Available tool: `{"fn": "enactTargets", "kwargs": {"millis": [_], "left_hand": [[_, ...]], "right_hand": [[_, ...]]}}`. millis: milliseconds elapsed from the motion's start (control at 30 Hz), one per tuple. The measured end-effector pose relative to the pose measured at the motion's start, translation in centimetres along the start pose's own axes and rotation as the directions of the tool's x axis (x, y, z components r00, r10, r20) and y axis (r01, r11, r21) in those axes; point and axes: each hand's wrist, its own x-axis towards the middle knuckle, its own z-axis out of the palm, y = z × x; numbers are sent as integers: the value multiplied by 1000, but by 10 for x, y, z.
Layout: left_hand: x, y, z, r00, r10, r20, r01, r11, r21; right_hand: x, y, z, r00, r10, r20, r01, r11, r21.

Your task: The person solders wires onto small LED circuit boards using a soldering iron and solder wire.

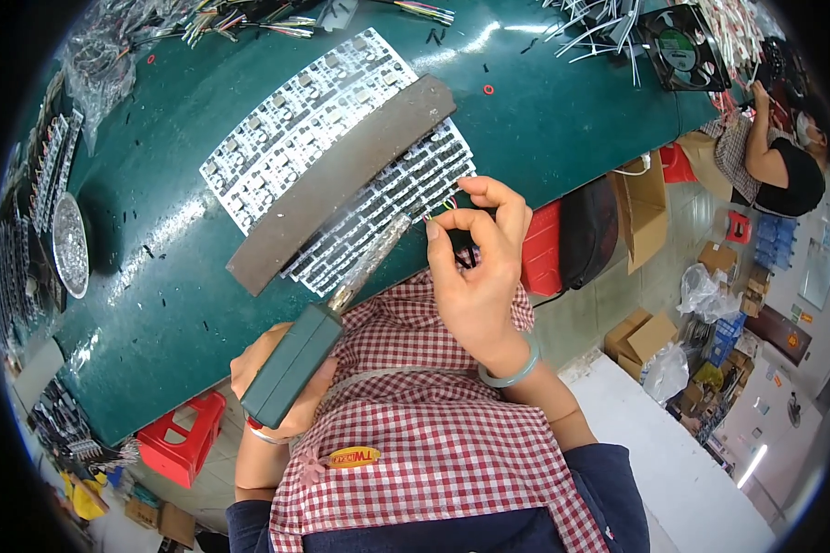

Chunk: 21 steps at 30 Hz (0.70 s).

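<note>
My left hand is closed around the grip of a soldering gun with a dark green body. Its metal barrel slants up and right, and the end meets the near right edge of a white circuit board panel. My right hand, a pale bangle on its wrist, pinches thin coloured wires between thumb and index finger beside that tip. The exact contact is too small to make out. A brown-grey bar lies slantwise across the panel, with board rows showing on both sides.
A metal bowl and stacked boards sit at the left. Wire bundles and a black fan line the far side. Red stools stand under the green table. Another person sits at far right.
</note>
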Motion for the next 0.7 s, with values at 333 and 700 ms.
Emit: {"fn": "enactTargets", "kwargs": {"millis": [333, 700], "left_hand": [[-3, -2, -1, 1000, 21, -10, -21, 1000, 13], [7, 4, -4, 992, 102, 80, -109, 989, 101]], "right_hand": [[-5, 2, 6, 998, -56, -11, 55, 995, -86], [1, 2, 4, 997, -66, -38, 61, 989, -133]]}}
